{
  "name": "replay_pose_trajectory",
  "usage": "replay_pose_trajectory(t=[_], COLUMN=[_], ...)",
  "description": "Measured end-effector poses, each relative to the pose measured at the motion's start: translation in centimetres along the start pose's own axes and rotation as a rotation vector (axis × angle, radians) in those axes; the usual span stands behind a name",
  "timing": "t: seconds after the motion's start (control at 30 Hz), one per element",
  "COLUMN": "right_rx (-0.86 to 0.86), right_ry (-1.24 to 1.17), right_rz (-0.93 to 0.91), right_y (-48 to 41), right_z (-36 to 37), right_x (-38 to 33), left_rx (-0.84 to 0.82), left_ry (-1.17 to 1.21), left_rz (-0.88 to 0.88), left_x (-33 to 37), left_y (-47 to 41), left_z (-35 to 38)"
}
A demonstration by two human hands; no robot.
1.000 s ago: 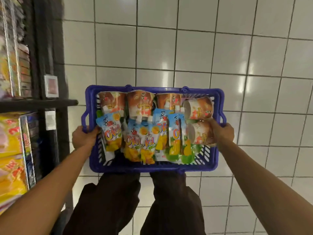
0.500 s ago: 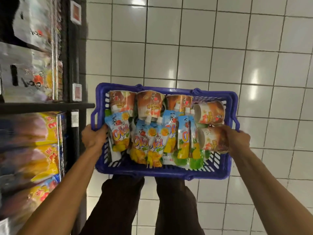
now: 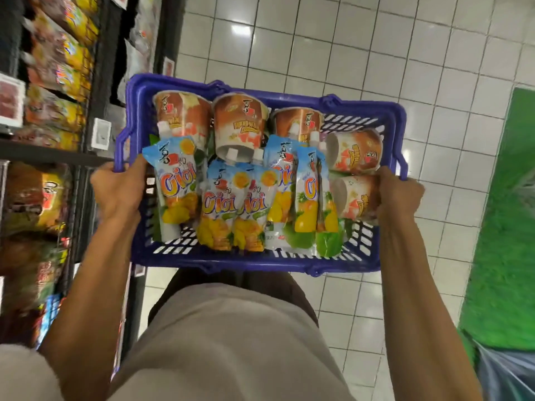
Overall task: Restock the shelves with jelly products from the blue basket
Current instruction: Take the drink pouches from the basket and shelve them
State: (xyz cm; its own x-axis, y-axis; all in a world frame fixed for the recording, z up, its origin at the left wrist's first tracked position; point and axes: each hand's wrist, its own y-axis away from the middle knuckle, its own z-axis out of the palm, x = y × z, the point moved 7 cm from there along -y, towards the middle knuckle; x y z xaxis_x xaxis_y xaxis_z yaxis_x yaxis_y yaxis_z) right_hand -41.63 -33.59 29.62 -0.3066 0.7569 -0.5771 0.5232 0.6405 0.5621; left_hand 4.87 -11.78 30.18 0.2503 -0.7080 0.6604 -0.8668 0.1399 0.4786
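Under blue basket point(image 3: 220, 263), nearest: pale shirt front point(image 3: 231, 342) fills the bottom of view; dark trousers point(image 3: 301, 290) show just below the basket's near rim.
Arms: two bare forearms run up from the bottom corners to the basket's short sides.
Left hand point(image 3: 115, 189): fingers curled over the basket's left rim, clamped on it.
Right hand point(image 3: 401, 195): curled round the basket's right rim, tight against the nearer side-lying cup point(image 3: 356, 199); can't tell if it touches the cup.
Basket: held in the air in front of the torso, between the hands.
Basket, near half: spouted jelly pouches point(image 3: 220, 204), blue/orange "Cici" print, overlapping, caps toward the far wall.
Basket, far half: three brown jelly cups point(image 3: 240, 123) in a row against the far wall; second side-lying cup point(image 3: 354, 153) at the right wall, just behind the first.
Left of basket: dark shelves point(image 3: 52, 153) stocked with yellow/orange packets point(image 3: 55, 111), blurred; white price tag point(image 3: 101, 134) just beside the basket's far left corner.
Right of basket: green mat point(image 3: 509, 227) on the floor, well apart.
Beyond basket: white tiled floor point(image 3: 318, 53).
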Motion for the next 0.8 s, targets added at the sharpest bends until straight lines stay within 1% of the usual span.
replay_pose_trajectory(t=[0.1, 0.23, 0.33, 0.4, 0.47, 0.53, 0.6, 0.8], right_rx=[-0.021, -0.049, -0.077, -0.108, -0.157, -0.195, -0.248, -0.455], right_ry=[-0.003, 0.016, 0.092, 0.137, 0.155, 0.213, 0.266, 0.470], right_rz=[-0.016, -0.011, -0.018, -0.048, -0.079, -0.140, -0.191, -0.318], right_y=[-0.7, -2.8, -4.1, -4.8, -5.2, -5.4, -5.8, -7.6], right_z=[0.6, 4.3, 8.1, 10.7, 13.4, 15.9, 18.9, 31.2], right_x=[-4.5, -11.1, -16.8, -20.8, -24.7, -28.6, -32.4, -41.1], left_rx=[0.004, 0.062, 0.138, 0.171, 0.201, 0.189, 0.200, 0.411], left_ry=[0.060, 0.097, 0.077, 0.123, 0.200, 0.256, 0.305, 0.423], left_rz=[0.001, -0.079, -0.195, -0.295, -0.363, -0.440, -0.481, -0.606], left_x=[2.7, 4.5, 5.9, 6.8, 7.9, 8.6, 8.9, 8.7], left_y=[-0.2, -2.5, -4.5, -5.1, -5.5, -5.7, -5.8, -5.5], left_z=[0.4, 1.9, 2.9, 3.5, 4.1, 4.8, 5.5, 8.9])
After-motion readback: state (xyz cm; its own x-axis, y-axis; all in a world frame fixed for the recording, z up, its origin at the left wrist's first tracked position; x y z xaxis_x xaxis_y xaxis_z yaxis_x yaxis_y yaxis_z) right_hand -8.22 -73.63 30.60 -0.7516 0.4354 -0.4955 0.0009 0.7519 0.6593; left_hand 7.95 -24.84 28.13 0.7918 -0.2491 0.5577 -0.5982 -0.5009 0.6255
